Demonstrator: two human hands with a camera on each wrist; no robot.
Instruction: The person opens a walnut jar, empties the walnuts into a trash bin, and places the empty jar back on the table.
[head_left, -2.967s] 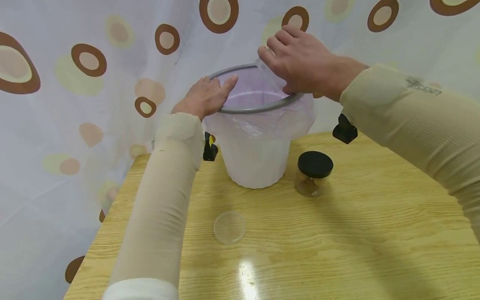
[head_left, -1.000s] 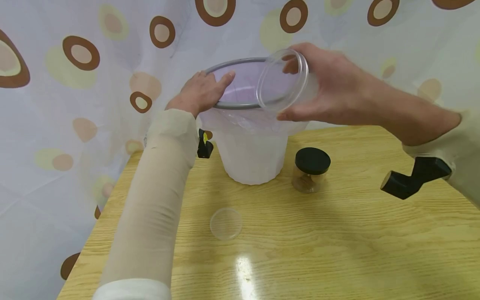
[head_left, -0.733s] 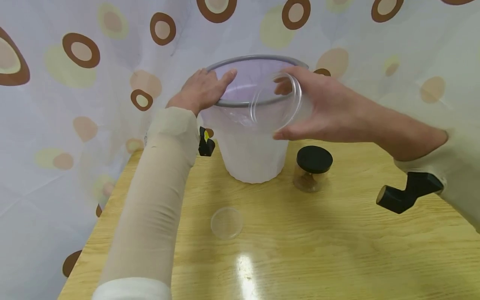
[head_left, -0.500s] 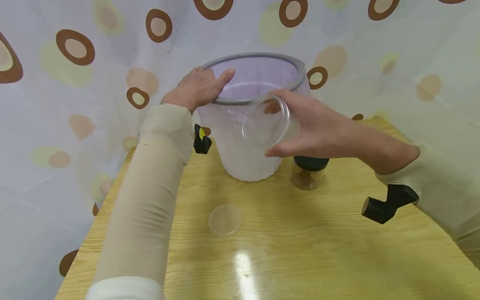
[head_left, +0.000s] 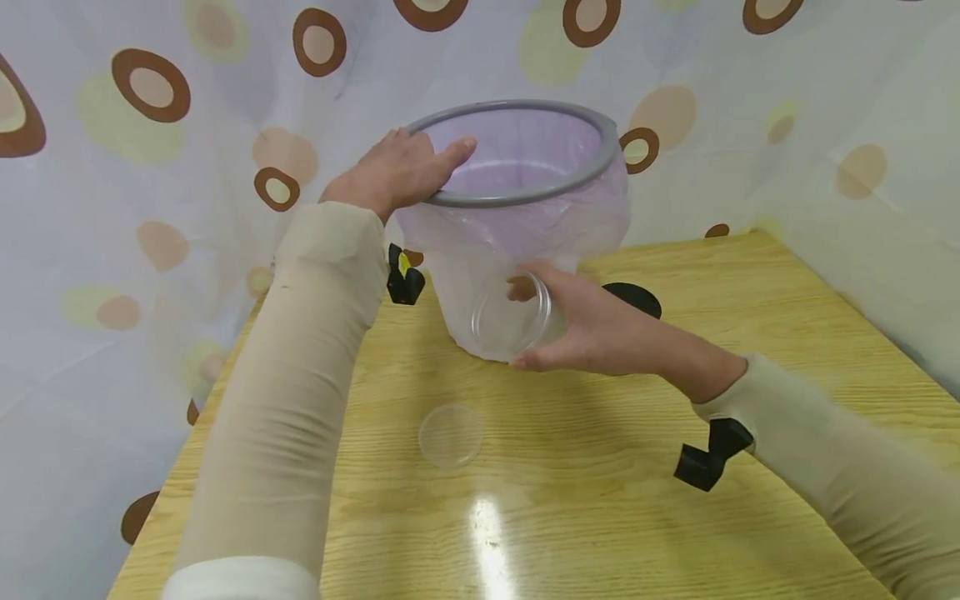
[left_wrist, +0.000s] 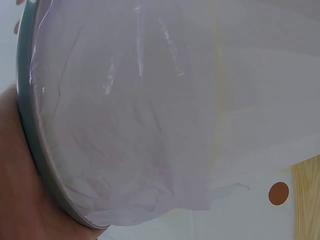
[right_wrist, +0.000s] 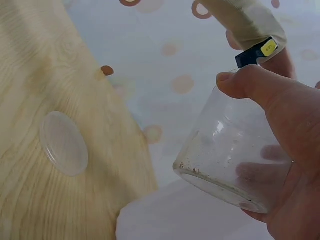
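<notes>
The right hand [head_left: 600, 333] is wrapped around a clear plastic jar [head_left: 512, 314], held on its side just above the table [head_left: 750, 283], in front of the lined bin [head_left: 517, 250]. The jar looks light, thin-walled and smooth, likely slippery; a grip round the body, thumb opposite the fingers, suits it better than the rim. Specks cling inside, though the wrist view is too soft to identify them. The left hand [head_left: 397, 171] rests fingers-flat on the bin's grey rim [head_left: 525, 196]. A clear lid [head_left: 451, 435] lies on the table nearby.
</notes>
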